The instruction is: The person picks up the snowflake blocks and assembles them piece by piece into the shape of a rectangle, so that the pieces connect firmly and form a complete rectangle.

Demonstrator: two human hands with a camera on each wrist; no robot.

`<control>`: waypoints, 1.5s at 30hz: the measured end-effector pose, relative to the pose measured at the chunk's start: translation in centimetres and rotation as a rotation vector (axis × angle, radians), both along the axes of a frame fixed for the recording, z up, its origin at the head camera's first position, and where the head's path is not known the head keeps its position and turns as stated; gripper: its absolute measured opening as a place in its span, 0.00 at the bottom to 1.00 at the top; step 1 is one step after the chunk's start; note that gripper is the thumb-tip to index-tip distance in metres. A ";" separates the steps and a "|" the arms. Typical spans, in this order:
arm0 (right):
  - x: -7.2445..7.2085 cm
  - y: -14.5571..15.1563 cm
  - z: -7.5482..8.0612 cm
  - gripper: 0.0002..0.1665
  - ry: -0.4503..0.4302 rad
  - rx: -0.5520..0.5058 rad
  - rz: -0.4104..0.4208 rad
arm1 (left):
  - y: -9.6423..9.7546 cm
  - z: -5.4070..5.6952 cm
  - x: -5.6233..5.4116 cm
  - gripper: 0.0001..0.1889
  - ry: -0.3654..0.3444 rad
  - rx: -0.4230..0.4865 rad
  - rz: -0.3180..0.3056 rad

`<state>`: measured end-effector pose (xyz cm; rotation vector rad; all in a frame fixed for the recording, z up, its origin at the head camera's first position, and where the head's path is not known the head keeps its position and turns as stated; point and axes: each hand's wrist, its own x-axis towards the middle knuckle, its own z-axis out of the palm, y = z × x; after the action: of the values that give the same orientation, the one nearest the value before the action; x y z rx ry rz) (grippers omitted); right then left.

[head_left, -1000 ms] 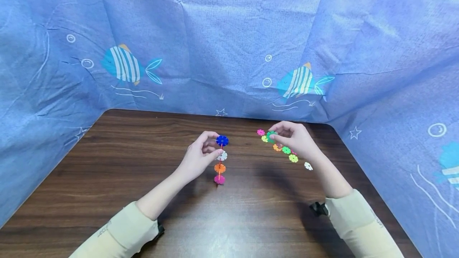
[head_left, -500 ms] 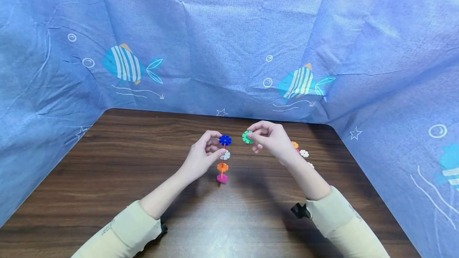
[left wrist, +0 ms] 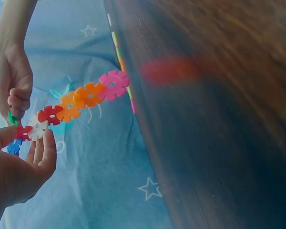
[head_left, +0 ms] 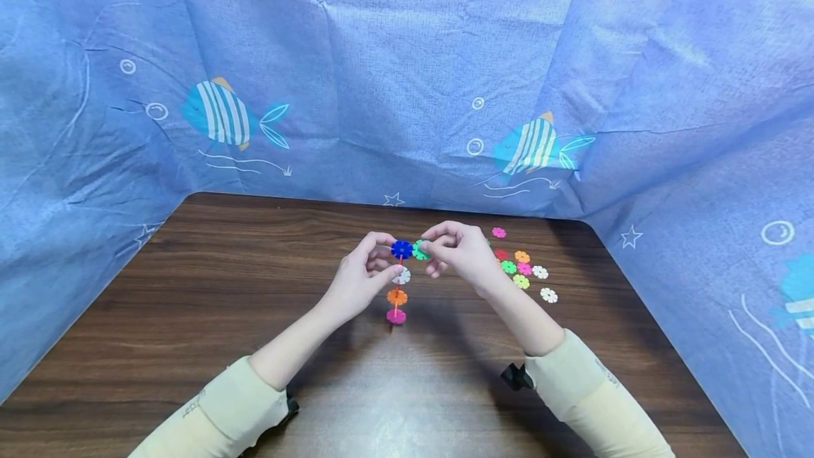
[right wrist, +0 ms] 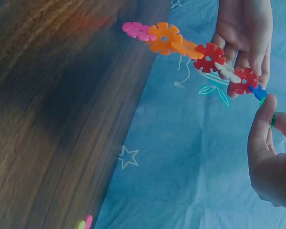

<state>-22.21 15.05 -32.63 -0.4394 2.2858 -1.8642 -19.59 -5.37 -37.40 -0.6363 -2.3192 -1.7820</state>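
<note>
A chain of interlocking snowflake discs stands upright above the table, its pink disc (head_left: 396,316) at the bottom. Orange (left wrist: 69,107), red (right wrist: 209,58) and white (left wrist: 37,128) discs follow upward to a blue disc (head_left: 401,249) on top. My left hand (head_left: 357,273) pinches the chain near its upper end, around the white and red discs. In my right hand (head_left: 463,254) a green snowflake disc (head_left: 417,250) is pinched between thumb and fingers. Its edge meets the right side of the blue disc; whether the slots engage, I cannot tell. Fingertips hide part of the green disc.
Several loose snowflake discs lie at the right of the wooden table (head_left: 191,302), among them an orange one (head_left: 522,256), a yellow one (head_left: 521,281) and a white one (head_left: 549,295). A blue fish-print cloth (head_left: 407,76) hangs behind and at both sides.
My right hand has carried the green disc leftward from the loose discs to the blue disc. The left hand has shifted slightly right, still holding the chain.
</note>
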 end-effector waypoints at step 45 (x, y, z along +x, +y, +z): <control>1.7 0.1 -1.0 0.19 -0.008 0.022 0.024 | 0.2 0.5 0.7 0.04 0.444 -0.212 0.186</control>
<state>-20.52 15.15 -33.67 -0.4537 2.2830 -1.8245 -18.87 -5.13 -36.86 -0.7301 -2.1833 -1.1812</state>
